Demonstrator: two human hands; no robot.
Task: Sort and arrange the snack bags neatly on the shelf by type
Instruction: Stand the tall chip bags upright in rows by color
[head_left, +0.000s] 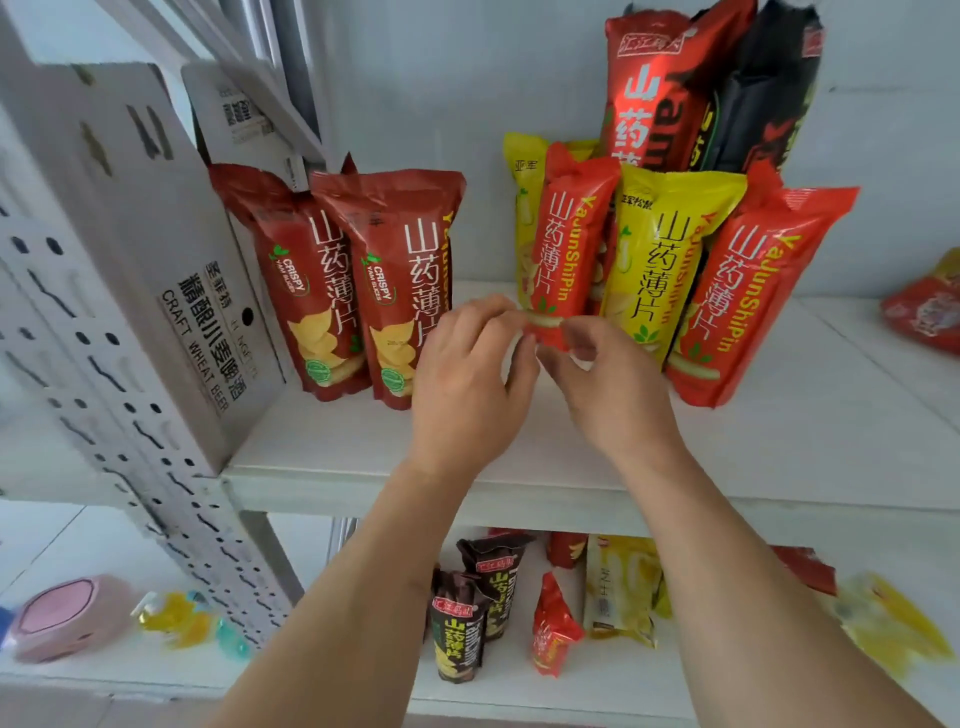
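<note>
Red foil catches the eye first: a bright red snack bag (569, 244) stands upright on the white shelf (753, 447), and both hands meet at its bottom edge. The left hand (467, 384) has its fingers curled, the fingertips pinching the bag's lower left corner. The right hand (608, 384) pinches the lower right corner in the same way, thumb and forefinger closed on the foil. So each grip is clamped on this one bag.

Just behind and to the left of it stands a yellow bag (524, 208), partly hidden. To its right a second yellow bag (660, 260) leans against it, and next to that a second bright red bag (748, 301) tilts to the right. Behind this row, a tall red bag (649, 93) and a black bag (763, 88) rise higher against the wall.

Left of the hands, two dark red bags (363, 280) stand side by side, touching, beside a white cardboard box (171, 270) printed with black lettering. At the far right edge another red packet (924, 312) lies flat on the shelf.

On the lower shelf (363, 670) stand two dark brown bags (467, 618), a small red bag (553, 629) and a pale yellow bag (621, 587).
</note>
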